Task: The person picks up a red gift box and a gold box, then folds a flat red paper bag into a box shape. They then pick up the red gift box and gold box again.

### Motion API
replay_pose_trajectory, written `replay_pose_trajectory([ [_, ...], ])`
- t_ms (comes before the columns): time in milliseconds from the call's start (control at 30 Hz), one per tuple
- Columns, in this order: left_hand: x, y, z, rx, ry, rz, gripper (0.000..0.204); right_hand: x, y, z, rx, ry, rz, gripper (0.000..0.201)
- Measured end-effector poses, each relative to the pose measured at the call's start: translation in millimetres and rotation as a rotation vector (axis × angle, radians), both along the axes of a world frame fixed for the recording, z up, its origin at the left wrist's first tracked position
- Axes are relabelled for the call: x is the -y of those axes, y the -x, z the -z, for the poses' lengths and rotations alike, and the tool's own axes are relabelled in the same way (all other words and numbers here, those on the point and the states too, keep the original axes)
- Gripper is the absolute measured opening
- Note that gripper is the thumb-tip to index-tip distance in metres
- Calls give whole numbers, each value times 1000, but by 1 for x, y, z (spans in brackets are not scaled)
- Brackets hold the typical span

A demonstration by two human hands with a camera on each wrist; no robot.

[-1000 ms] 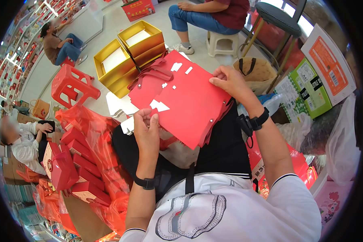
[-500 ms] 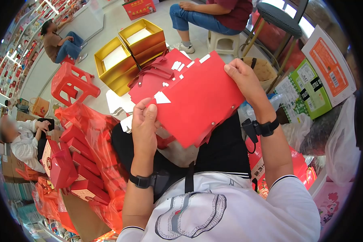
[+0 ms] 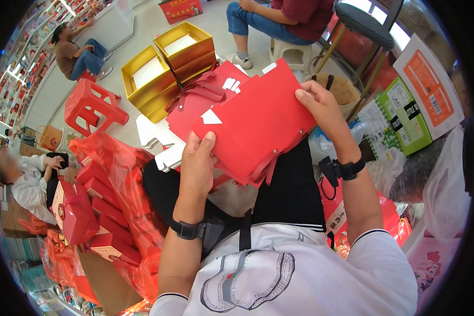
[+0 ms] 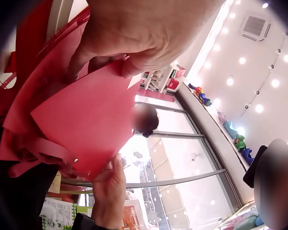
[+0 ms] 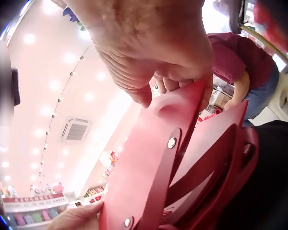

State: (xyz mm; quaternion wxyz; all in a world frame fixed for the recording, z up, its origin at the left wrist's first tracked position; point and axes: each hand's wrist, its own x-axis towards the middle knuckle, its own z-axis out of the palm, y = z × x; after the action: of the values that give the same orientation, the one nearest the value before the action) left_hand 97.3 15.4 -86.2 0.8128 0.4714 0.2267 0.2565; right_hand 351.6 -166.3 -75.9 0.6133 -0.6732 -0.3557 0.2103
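Note:
A flat red sheet-like piece (image 3: 258,118) with rivets and a strap is held above the lap in the head view. The left hand (image 3: 197,163) pinches its left corner, thumb on top. At its right edge the right hand (image 3: 324,108) grips it, thumb on the face and fingers behind. In the right wrist view, a red strap (image 5: 158,191) is riveted along the piece (image 5: 134,158). Under and behind it lie more red pieces (image 3: 195,105) with straps. White cut card pieces (image 3: 166,150) stick out beside the left hand.
Gold boxes (image 3: 147,79) stand on the floor ahead, a red stool (image 3: 92,102) to their left. Red boxes (image 3: 108,221) in red plastic lie at the left. A paper bag (image 3: 337,92) and cartons (image 3: 405,110) are at the right. Other people sit around.
The top red piece has turned and shifted slightly left, separating further from those behind it. The right hand has moved right and lower since the first frame; both hands still hold the piece.

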Motion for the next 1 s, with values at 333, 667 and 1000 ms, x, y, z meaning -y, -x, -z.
replay_pose_trajectory([
  [333, 12, 8, -18, 14, -324, -201, 38, 5, 44, -32, -354, -113, -152, 44],
  [667, -2, 54, -35, -429, -1123, -279, 36, -4, 105, -32, -286, -159, -182, 40],
  [1000, -20, 80, -40, -329, -917, -273, 15, -11, 104, -33, -12, -15, -239, 40],
])
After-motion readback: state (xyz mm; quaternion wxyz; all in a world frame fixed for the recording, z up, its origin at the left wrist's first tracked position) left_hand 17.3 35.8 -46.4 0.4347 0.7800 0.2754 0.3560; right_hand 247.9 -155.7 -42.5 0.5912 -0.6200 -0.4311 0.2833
